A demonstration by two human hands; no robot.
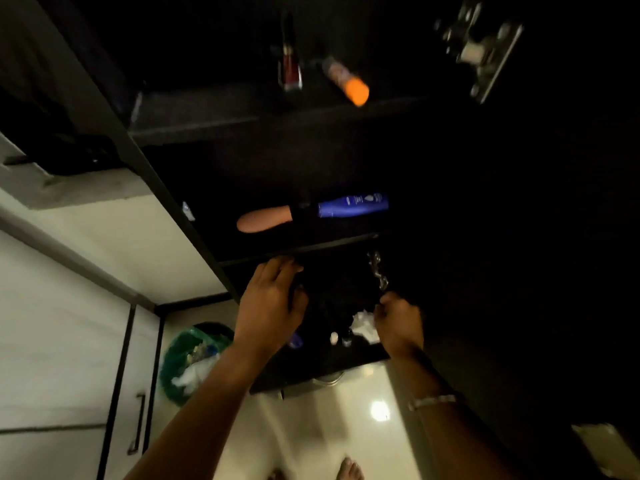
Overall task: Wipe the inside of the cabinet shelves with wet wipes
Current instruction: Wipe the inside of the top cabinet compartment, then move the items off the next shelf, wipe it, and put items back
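Observation:
A dark open cabinet fills the view, with a middle shelf edge (298, 249) and a lower shelf (322, 370). My left hand (272, 303) reaches under the middle shelf, fingers curled around something dark that I cannot make out. My right hand (398, 325) is closed at the lower shelf's right side, pinching something small above a crumpled white wet wipe (363, 327); whether it holds the wipe I cannot tell. A shiny chain-like object (377, 271) hangs just above that hand.
A blue bottle (353, 205) and a tan handle (265, 220) lie on the middle shelf. A red bottle (290, 69) and an orange-capped tube (348, 83) sit on the upper shelf. Small items (334, 337) stand on the lower shelf. A green-lined bin (192, 362) stands at the left.

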